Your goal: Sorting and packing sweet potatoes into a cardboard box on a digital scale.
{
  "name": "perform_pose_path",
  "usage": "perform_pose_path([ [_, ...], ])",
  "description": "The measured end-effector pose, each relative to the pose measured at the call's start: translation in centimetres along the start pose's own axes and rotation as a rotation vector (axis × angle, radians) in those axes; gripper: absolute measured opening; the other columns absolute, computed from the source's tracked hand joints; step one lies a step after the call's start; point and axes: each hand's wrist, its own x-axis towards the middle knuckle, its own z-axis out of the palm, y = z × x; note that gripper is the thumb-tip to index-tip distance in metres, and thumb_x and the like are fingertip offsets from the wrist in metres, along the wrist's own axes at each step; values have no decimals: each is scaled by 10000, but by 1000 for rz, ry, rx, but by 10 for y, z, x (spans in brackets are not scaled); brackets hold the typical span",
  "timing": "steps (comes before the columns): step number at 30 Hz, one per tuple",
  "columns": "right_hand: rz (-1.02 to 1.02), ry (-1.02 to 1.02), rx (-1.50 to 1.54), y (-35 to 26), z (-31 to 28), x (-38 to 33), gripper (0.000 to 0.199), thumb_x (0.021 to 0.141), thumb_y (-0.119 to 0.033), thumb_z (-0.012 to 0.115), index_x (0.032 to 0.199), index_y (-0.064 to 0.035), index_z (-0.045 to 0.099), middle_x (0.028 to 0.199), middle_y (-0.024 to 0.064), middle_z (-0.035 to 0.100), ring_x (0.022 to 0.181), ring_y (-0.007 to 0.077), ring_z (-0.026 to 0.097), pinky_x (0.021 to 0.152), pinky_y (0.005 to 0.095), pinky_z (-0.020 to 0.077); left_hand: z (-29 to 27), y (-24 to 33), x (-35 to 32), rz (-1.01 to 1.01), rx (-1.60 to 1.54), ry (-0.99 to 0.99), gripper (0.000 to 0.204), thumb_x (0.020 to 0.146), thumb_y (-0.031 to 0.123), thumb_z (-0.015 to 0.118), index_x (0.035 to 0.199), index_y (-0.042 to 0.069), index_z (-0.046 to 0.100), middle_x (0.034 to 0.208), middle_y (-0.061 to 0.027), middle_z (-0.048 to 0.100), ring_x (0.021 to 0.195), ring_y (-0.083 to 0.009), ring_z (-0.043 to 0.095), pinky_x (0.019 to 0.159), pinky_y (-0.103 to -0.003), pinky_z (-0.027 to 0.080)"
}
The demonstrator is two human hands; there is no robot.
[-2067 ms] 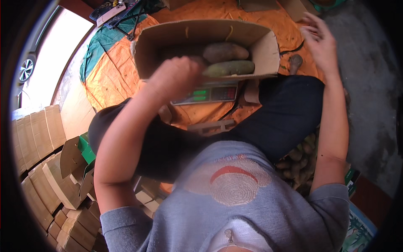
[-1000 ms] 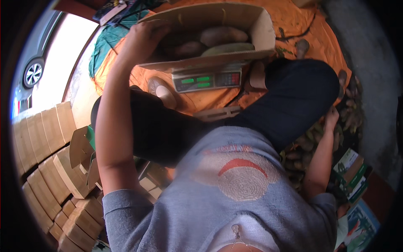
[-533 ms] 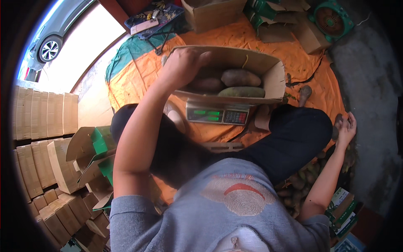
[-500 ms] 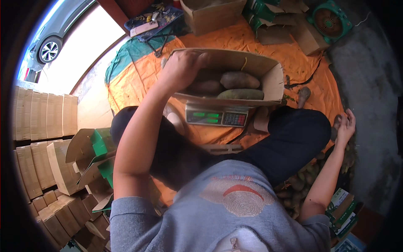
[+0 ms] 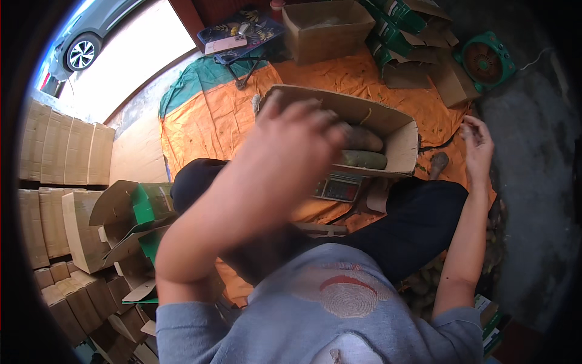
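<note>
Over the left part of an open cardboard box [image 5: 401, 142], close to me, my left hand [image 5: 297, 136] is raised and blurred by motion. What its fingers hold, if anything, I cannot make out. Inside the box lie a brownish tuber [image 5: 365, 139] and a long green one [image 5: 362, 159]; my hand hides the box's left side. The box rests on a digital scale [image 5: 339, 189], whose keypad shows below its edge while the display is covered. To the right, my right hand [image 5: 479, 145] is lifted above the orange tarp, fingers bent and apart, with nothing visible in them.
A single tuber [image 5: 438, 164] lies on the orange tarp [image 5: 212, 118] near my right knee; several more are heaped beside my right thigh. Cardboard boxes [image 5: 57, 145] are stacked at the left. Farther off stand a large box [image 5: 327, 33], a low table [image 5: 260, 30] and a green fan [image 5: 485, 60].
My left hand has moved from the box's far left edge toward me and right. My right hand has risen away from a dark tuber at the tarp's right edge. The view has shifted slightly.
</note>
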Motion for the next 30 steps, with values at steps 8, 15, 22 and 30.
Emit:
perform_pose_path([
  [8,-216,-347,-97,-62,99,-24,234,935,-11,598,1165,-21,639,1154,97,642,1014,206,652,877,318,530,-53,38,9,310,395,-383,458,945,326,518,1271,35,658,1256,-143,662,1251,-355,562,1145,-614,293],
  [15,-215,-398,-92,-50,102,-26,225,939,-19,599,1161,-17,636,1147,98,635,1024,203,652,879,313,526,1,2,10,170,367,-497,266,890,249,606,1012,62,751,1010,-103,704,1055,-265,630,1128,-538,338],
  [22,-221,-360,-124,-43,101,-26,240,908,16,595,1137,-28,654,1080,95,657,1000,196,667,869,309,526,11,77,5,352,873,-437,449,951,291,547,1298,18,632,1296,-166,636,1268,-366,549,1152,-623,274],
  [30,-269,-319,-71,-34,93,-27,224,900,-24,622,1121,-20,656,1060,113,658,967,227,668,845,328,525,-32,170,-14,661,1212,-364,567,967,431,571,1395,61,535,1421,-130,555,1408,-368,404,1168,-586,294],
])
